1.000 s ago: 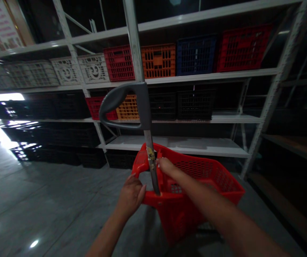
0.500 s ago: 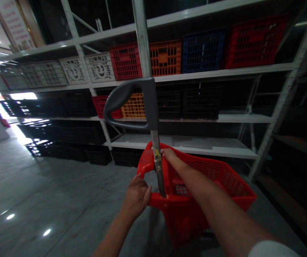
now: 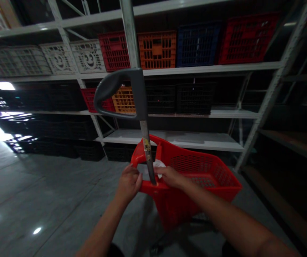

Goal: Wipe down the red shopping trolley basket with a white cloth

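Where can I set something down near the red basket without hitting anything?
The white shelf board is bare behind the red basket, and the grey floor is open left of it, beside the black crates. Crowded: the front rim, by the grey handle, left hand and right hand.

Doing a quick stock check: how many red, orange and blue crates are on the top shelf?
Red crates: 2
Orange crate: 1
Blue crate: 1
Total: 4
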`<control>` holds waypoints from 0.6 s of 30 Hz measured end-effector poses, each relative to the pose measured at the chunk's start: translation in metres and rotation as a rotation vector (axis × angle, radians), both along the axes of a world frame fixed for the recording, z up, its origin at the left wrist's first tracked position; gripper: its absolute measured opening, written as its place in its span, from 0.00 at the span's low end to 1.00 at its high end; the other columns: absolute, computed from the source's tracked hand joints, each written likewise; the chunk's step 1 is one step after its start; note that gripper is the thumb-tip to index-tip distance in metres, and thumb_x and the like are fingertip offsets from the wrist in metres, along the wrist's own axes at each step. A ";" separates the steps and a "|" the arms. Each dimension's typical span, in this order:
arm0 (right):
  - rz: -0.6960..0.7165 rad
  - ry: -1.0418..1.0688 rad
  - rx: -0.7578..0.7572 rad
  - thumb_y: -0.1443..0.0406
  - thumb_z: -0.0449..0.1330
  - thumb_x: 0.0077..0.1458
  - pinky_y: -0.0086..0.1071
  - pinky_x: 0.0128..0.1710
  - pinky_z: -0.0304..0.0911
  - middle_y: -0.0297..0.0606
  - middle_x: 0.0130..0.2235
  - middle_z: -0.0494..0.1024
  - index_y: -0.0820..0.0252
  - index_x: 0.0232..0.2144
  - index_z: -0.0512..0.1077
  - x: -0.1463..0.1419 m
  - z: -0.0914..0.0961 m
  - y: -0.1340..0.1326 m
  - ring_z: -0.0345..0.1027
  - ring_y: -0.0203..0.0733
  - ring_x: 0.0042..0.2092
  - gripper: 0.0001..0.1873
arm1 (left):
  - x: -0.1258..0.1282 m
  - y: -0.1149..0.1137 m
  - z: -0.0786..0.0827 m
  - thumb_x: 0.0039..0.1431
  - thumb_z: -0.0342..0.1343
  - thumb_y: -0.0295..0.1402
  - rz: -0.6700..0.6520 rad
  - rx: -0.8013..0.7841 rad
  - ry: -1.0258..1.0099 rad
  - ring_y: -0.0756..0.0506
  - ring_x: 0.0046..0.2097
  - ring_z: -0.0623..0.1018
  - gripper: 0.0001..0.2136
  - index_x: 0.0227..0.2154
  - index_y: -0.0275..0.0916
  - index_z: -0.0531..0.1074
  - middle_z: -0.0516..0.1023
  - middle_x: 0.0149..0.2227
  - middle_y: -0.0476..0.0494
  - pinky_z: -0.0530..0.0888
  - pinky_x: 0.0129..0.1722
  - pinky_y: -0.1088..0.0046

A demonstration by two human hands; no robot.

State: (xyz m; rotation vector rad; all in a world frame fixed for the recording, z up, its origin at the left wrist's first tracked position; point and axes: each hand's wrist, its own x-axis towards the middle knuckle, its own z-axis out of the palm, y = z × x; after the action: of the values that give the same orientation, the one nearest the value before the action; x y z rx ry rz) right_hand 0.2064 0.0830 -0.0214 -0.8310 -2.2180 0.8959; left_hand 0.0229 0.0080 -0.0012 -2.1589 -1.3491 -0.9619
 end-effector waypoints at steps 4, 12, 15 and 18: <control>0.077 -0.004 0.088 0.74 0.44 0.52 0.33 0.48 0.60 0.31 0.46 0.74 0.53 0.46 0.69 0.008 0.008 -0.034 0.66 0.41 0.48 0.24 | -0.003 0.008 0.000 0.57 0.42 0.31 0.007 0.004 0.005 0.48 0.32 0.74 0.16 0.20 0.39 0.72 0.76 0.24 0.47 0.67 0.51 0.61; -0.242 -0.144 0.469 0.78 0.45 0.45 0.38 0.54 0.55 0.42 0.52 0.69 0.61 0.54 0.63 0.083 -0.057 -0.053 0.61 0.41 0.53 0.32 | -0.008 0.017 -0.002 0.57 0.42 0.31 0.025 0.043 -0.012 0.48 0.32 0.74 0.17 0.18 0.40 0.71 0.76 0.24 0.47 0.68 0.50 0.63; -0.464 -0.209 0.482 0.79 0.44 0.45 0.47 0.57 0.48 0.44 0.54 0.67 0.63 0.55 0.62 0.114 -0.085 -0.058 0.58 0.44 0.56 0.33 | -0.009 0.020 -0.003 0.56 0.42 0.32 0.037 0.051 -0.010 0.48 0.32 0.74 0.17 0.17 0.40 0.71 0.75 0.24 0.47 0.68 0.50 0.63; -0.588 -0.208 0.415 0.78 0.43 0.47 0.49 0.58 0.43 0.43 0.55 0.66 0.62 0.56 0.60 0.099 -0.084 -0.065 0.55 0.45 0.57 0.33 | -0.009 0.022 -0.004 0.56 0.42 0.32 0.047 0.055 -0.010 0.47 0.33 0.74 0.16 0.18 0.40 0.71 0.76 0.25 0.47 0.68 0.50 0.63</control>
State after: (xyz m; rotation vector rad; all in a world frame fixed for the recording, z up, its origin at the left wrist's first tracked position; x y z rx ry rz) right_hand 0.3057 0.0176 -0.1050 -1.3046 -2.0334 0.0699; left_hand 0.0141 0.0301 -0.0052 -2.0756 -1.3557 -0.9819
